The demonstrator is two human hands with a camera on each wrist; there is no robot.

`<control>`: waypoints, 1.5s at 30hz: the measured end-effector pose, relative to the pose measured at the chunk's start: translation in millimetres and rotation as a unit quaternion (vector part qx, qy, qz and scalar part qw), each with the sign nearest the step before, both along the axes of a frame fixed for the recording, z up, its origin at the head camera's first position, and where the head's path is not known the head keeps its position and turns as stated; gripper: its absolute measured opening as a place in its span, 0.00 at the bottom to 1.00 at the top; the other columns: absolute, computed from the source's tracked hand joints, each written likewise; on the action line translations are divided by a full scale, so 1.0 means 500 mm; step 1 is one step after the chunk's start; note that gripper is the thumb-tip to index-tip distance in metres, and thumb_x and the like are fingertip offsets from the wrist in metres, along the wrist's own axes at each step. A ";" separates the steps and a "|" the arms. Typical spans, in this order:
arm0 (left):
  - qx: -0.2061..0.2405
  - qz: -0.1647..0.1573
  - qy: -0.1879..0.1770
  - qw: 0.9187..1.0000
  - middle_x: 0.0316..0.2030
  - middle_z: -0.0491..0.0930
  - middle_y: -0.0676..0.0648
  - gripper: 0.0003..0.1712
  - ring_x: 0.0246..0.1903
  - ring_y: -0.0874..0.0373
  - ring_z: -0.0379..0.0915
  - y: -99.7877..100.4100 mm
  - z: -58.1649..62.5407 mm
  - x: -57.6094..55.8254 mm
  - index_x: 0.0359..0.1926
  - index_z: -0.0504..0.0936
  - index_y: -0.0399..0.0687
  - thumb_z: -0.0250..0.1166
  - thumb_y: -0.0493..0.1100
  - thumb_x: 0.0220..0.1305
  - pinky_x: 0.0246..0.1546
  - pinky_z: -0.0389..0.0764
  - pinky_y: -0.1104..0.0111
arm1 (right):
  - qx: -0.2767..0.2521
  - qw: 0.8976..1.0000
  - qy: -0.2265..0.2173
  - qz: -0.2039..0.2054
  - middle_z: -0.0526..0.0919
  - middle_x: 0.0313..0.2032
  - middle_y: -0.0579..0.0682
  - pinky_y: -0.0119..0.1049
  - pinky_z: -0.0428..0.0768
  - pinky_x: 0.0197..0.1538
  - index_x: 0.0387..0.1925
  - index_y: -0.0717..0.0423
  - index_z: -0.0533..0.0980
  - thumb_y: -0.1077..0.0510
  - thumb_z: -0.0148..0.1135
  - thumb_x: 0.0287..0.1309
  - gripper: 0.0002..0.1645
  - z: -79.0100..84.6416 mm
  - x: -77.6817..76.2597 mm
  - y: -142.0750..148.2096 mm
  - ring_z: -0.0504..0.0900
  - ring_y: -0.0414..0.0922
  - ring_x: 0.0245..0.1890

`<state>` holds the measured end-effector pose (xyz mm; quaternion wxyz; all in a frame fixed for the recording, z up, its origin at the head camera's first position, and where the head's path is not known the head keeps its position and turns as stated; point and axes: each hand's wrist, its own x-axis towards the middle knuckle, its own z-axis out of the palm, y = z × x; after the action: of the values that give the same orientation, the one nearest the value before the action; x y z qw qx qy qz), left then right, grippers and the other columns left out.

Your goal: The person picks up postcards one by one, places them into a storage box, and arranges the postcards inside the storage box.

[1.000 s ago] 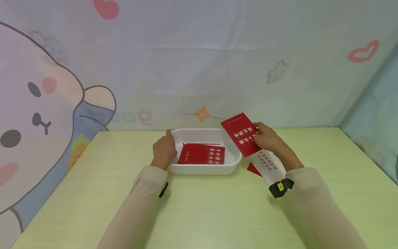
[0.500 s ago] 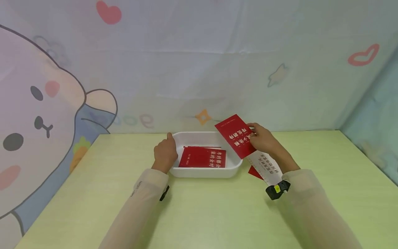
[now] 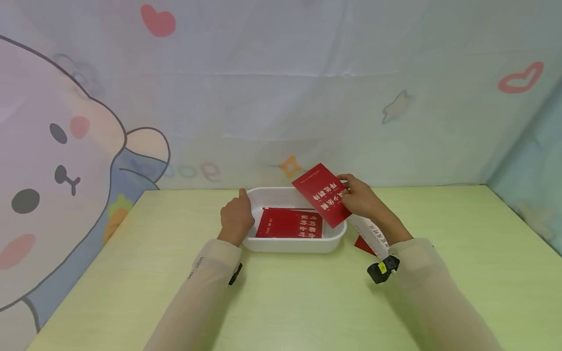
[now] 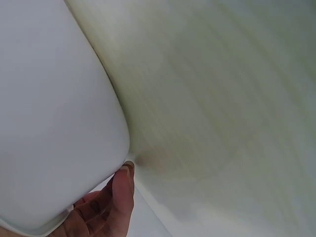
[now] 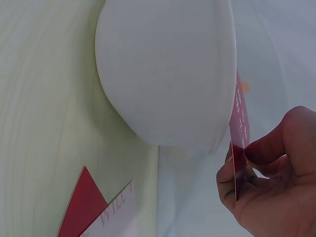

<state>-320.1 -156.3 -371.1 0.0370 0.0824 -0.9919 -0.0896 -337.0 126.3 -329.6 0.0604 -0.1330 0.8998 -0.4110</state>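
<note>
A white plastic tray [image 3: 290, 245] stands near the table's back edge with several red cards lying in it; the top red card [image 3: 285, 223] has white lettering. My left hand [image 3: 237, 217] grips the tray's left end; in the left wrist view its thumb and fingers [image 4: 123, 187] lie against the tray's wall. My right hand [image 3: 361, 197] pinches another red card [image 3: 320, 192] between thumb and fingers, holding it tilted over the tray's right end. In the right wrist view that card [image 5: 240, 116] appears almost edge-on, just beyond the tray's rim.
On the table right of the tray lie a white printed card [image 3: 371, 234] and a red card [image 3: 364, 244] partly under it. Both are partly hidden by my right arm. A patterned cloth [image 3: 281, 97] hangs behind the table [image 3: 298, 302].
My right hand has moved left with the red card, bringing it further over the tray. My left hand stays at the tray's left end. The head view has shifted slightly.
</note>
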 end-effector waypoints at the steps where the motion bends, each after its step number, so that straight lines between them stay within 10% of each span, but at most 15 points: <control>1: 0.001 0.001 0.000 1.000 0.41 0.84 0.37 0.31 0.37 0.47 0.84 0.001 0.001 0.001 0.65 0.63 0.35 0.63 0.38 0.63 0.43 0.85 0.56 | -0.001 1.000 0.004 0.002 0.67 0.66 0.71 0.49 0.84 0.52 0.74 0.65 0.52 0.66 0.42 0.64 0.37 -0.001 -0.001 -0.002 0.79 0.61 0.55; 45: 0.014 0.004 -0.001 1.000 0.42 0.84 0.38 0.33 0.38 0.46 0.84 -0.004 -0.006 -0.012 0.65 0.64 0.37 0.65 0.38 0.61 0.44 0.85 0.56 | 0.058 0.987 0.074 0.133 0.74 0.59 0.65 0.52 0.79 0.59 0.67 0.64 0.64 0.67 0.44 0.63 0.30 -0.042 -0.020 -0.117 0.76 0.58 0.57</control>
<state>-326.3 -158.5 -374.0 0.0348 0.0868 -0.9902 -0.1034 -347.1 67.7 -350.5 0.0554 -0.2782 0.8985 -0.3350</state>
